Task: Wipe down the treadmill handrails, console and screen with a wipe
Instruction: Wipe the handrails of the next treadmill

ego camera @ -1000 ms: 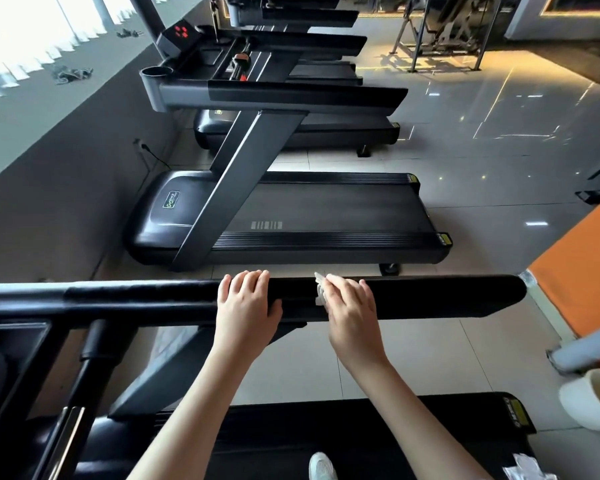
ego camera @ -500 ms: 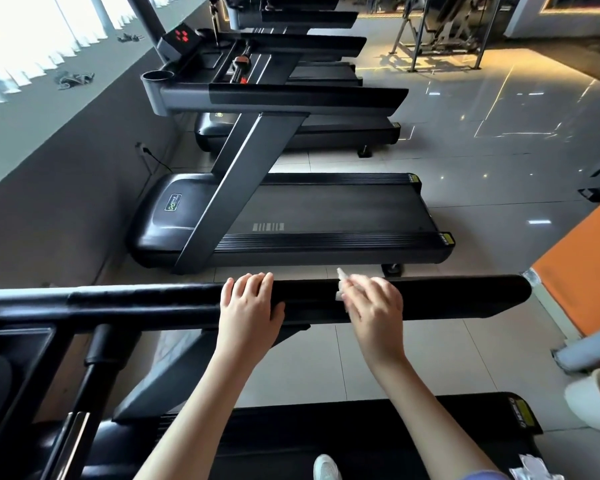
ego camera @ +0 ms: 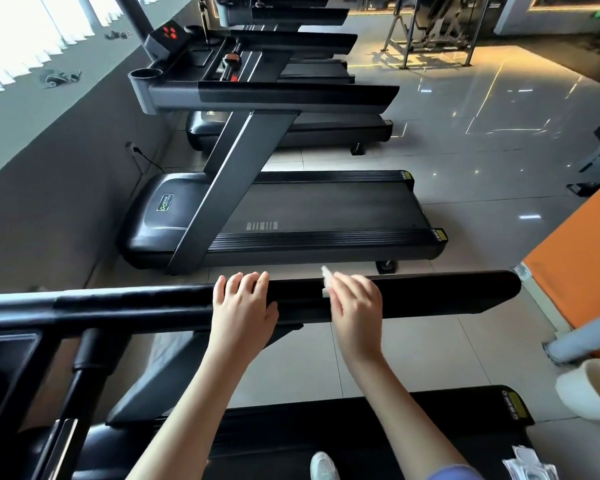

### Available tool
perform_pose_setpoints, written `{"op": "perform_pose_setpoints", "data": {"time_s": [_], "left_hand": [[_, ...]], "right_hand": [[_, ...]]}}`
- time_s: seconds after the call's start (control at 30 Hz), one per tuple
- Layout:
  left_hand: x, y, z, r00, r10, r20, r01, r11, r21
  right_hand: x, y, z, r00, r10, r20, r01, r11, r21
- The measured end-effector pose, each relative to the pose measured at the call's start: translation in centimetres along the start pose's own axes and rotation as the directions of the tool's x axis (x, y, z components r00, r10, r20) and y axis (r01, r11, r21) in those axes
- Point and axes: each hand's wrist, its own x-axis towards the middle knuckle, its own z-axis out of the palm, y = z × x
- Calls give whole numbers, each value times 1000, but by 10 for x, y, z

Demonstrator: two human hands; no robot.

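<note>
Across the glossy tiled floor point(ego camera: 465, 140) beyond my rail runs a row of machines, the neighbouring treadmill point(ego camera: 326, 209) closest, its dark belt lying parallel to the bar I am working on. Nearer to me, the black handrail point(ego camera: 430, 294) crosses the view from left to right, ending in a rounded tip on the right. Below it lies the black deck point(ego camera: 326, 427) of my own machine, with the toe of my white shoe point(ego camera: 322, 465) on it.

My left hand point(ego camera: 243, 306) grips the handrail near its middle, fingers draped over the top and thumb against the near face. My right hand point(ego camera: 355, 303) sits just beside it on the same bar, fingers curled, pinching the wipe point(ego camera: 326, 284) against the rail's top edge. Only a small white corner of the wipe shows, poking out past my fingertips on the left side of that hand.
</note>
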Motion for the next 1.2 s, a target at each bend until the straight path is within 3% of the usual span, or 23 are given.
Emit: {"op": "perform_pose_setpoints", "data": {"time_s": [0.13, 0.33, 0.5, 0.57, 0.7, 0.8, 0.9, 1.03, 1.2], "left_hand": [[4, 13, -3, 993, 114, 21, -113, 992, -47], [6, 17, -1, 998, 69, 5, -68, 993, -93], [2, 23, 3, 996, 65, -62, -71, 992, -102], [1, 22, 5, 994, 68, -83, -76, 992, -102], [3, 24, 6, 993, 58, -99, -67, 993, -96], [2, 24, 6, 994, 59, -93, -67, 994, -90], [2, 22, 5, 993, 70, -94, -78, 994, -82], [3, 24, 2, 996, 55, -65, -60, 996, -71], [5, 26, 0, 997, 70, -39, -71, 997, -38]], "right_hand": [[-5, 16, -6, 986, -158, 62, 160, 987, -31], [4, 11, -5, 996, 83, 22, -80, 993, -88], [4, 7, -14, 973, -56, 224, 89, 987, -137], [7, 22, -27, 981, -46, 191, 77, 984, -163], [13, 21, -25, 991, 101, 84, -91, 988, -123], [7, 7, -22, 987, 28, 160, -23, 999, -35], [11, 23, -33, 990, 1, 143, 9, 998, -69], [19, 34, -32, 983, 173, 68, -167, 982, -83], [15, 20, -31, 984, 40, 174, -35, 999, -31]]}}
